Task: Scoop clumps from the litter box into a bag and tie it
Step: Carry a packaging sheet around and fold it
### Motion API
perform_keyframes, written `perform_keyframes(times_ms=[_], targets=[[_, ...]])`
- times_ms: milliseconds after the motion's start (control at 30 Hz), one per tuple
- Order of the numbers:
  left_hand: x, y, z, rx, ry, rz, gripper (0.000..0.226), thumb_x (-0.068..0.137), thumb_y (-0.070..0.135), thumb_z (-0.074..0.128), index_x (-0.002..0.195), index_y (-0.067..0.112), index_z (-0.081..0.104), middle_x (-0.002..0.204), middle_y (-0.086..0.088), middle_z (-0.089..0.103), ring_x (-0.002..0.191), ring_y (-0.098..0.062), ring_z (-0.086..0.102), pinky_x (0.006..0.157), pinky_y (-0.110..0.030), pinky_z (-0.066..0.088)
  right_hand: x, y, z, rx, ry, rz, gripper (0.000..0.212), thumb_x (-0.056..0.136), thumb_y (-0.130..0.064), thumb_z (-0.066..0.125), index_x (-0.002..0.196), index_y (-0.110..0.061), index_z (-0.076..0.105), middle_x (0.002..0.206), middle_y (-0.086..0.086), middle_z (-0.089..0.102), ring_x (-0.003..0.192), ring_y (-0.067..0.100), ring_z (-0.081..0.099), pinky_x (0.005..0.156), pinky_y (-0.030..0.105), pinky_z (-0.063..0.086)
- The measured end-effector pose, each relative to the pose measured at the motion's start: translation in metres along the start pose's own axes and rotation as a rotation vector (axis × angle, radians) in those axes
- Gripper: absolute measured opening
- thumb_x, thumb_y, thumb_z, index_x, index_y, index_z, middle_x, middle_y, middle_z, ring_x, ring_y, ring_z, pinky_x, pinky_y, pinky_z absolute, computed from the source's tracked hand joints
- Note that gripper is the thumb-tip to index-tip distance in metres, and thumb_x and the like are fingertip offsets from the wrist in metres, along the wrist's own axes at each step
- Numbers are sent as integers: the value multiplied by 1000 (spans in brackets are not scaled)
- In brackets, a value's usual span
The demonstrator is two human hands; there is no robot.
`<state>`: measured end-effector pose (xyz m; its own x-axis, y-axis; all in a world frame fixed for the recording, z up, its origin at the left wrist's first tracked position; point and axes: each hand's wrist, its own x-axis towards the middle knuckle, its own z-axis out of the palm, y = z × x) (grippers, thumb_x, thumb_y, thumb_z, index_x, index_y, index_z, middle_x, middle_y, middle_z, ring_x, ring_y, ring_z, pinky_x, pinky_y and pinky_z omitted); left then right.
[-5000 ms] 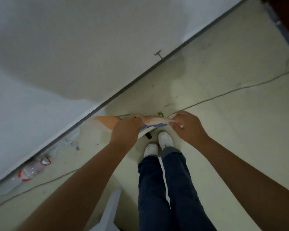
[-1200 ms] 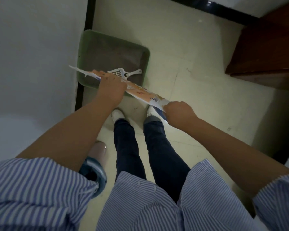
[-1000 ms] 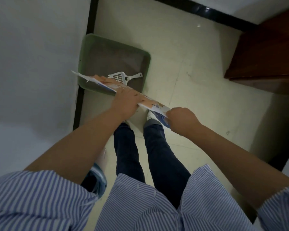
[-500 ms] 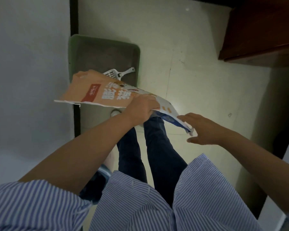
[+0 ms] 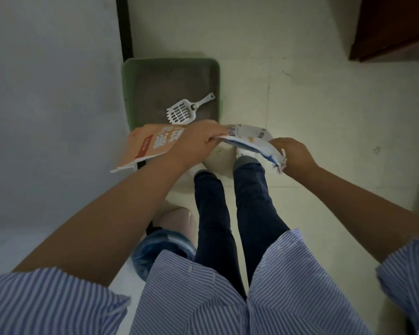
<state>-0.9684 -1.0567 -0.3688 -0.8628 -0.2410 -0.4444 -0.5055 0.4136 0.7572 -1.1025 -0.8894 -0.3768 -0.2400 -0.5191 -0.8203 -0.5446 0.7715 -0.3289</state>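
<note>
A green litter box (image 5: 128, 93) filled with grey litter stands on the floor against the left wall. A white slotted scoop (image 5: 182, 112) lies in its near right corner. I hold an orange, white and blue printed bag (image 5: 148, 146) flat in the air between me and the box. My left hand (image 5: 198, 141) grips the bag near its middle. My right hand (image 5: 293, 154) grips the bag's white and blue right end. The bag hides the box's near rim.
The grey wall (image 5: 46, 105) runs along the left with a dark vertical strip (image 5: 125, 25). A brown wooden cabinet (image 5: 392, 27) stands at the top right. A pale bin lined with a blue bag (image 5: 162, 243) stands by my left leg. My feet are on pale floor tiles.
My right hand, which had let go half a second ago, has closed on the bag's right end. The bag has come lower and flatter. The view has tilted so the litter box sits more central.
</note>
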Motion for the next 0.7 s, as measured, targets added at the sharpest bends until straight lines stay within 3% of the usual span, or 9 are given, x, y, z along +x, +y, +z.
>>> perform_keyframes(times_ms=[67, 200, 333, 400, 533, 633, 700], targets=[[-2, -9, -5, 78, 22, 34, 40, 82, 14, 44, 108, -7, 66, 99, -26, 67, 94, -37, 63, 81, -33, 45, 1, -1, 3, -92, 6, -17, 37, 89, -8, 57, 125, 1, 53, 132, 18, 53, 121, 28, 49, 97, 27, 31], [-11, -28, -8, 195, 58, 197, 38, 78, 12, 42, 93, -4, 72, 79, -23, 71, 71, -36, 69, 67, -47, 56, 4, -2, 13, -90, 66, -18, 27, 89, -10, 53, 113, -1, 61, 118, 17, 60, 110, 28, 55, 88, 29, 38], [-7, -37, -7, 242, 118, 266, 34, 75, 6, 43, 89, -2, 74, 75, -18, 72, 65, -30, 70, 63, -32, 55, 8, -3, 21, -97, 100, 8, 22, 87, -8, 53, 106, -4, 63, 110, 14, 63, 103, 28, 56, 80, 28, 39], [-7, -40, -7, 271, 166, 309, 34, 75, 6, 43, 88, -2, 73, 76, -18, 72, 66, -30, 70, 62, -34, 56, 9, -6, 20, -155, 127, 17, 21, 84, -4, 52, 99, -4, 66, 101, 13, 65, 97, 30, 58, 70, 30, 40], [-4, -43, -11, 291, 234, 350, 34, 73, 7, 43, 85, -4, 73, 75, -20, 72, 64, -33, 70, 61, -47, 55, 6, -12, 17, -236, 348, -228, 14, 45, 11, 64, 52, -1, 63, 49, 13, 62, 47, 30, 60, 43, 18, 38], [2, -48, -13, 290, 245, 383, 34, 72, 7, 43, 80, -3, 74, 71, -19, 71, 61, -31, 69, 59, -44, 55, 7, -13, 15, -269, 355, -281, 10, 39, 0, 55, 45, -6, 60, 41, 7, 59, 37, 24, 55, 38, 16, 40], [2, -52, -13, 271, 247, 389, 34, 72, 7, 42, 81, -2, 74, 70, -18, 71, 61, -30, 69, 61, -35, 56, 7, -14, 12, -297, 360, -297, 9, 38, -3, 54, 43, -9, 59, 40, 4, 57, 37, 23, 54, 40, 15, 36]])
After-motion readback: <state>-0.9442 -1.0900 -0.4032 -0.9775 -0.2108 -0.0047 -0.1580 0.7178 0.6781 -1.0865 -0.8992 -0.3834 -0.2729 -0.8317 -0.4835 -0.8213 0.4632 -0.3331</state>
